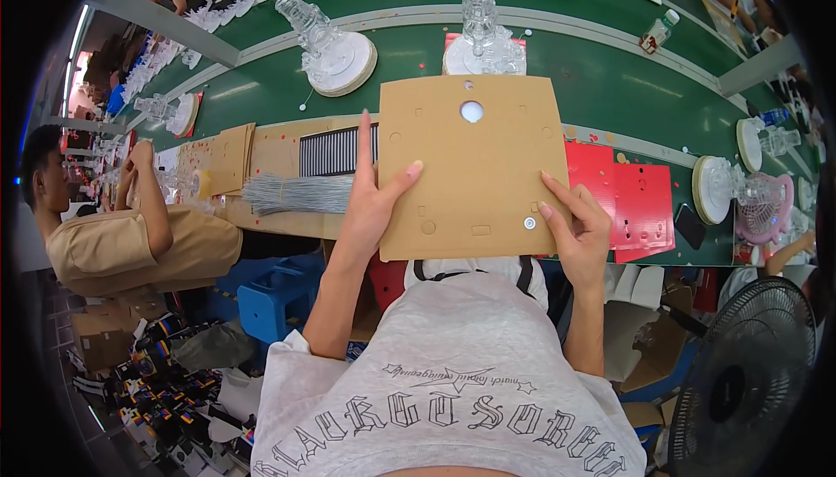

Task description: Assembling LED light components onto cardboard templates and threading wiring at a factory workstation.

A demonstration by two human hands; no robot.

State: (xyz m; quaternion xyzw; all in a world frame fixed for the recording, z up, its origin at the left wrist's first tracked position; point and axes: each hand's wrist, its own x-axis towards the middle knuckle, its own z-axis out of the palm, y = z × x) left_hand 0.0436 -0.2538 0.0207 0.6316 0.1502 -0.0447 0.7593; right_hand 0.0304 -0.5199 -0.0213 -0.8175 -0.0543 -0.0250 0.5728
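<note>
A square brown cardboard panel (pixel 475 164) is held up in front of me, with a round hole near its far edge and small die-cut shapes around it. My left hand (pixel 376 194) grips its left edge, thumb on the face and index finger pointing up beside it. On the right edge, my right hand (pixel 579 229) pinches the panel, its thumb and index finger on the face. A small round metallic piece (pixel 529 224) shows on the panel close to my right thumb. Beyond the panel, a clear ridged plastic or glass assembly (pixel 480 24) stands on a round white base.
Left of the panel lie a bundle of grey wire ties (pixel 292 193) and a black-and-white striped sheet (pixel 335 153). Red panels (pixel 643 207), a dark phone (pixel 690 226) and a pink fan (pixel 766 207) are to the right. A co-worker (pixel 131 225) sits at left; a black fan (pixel 740 381) stands lower right.
</note>
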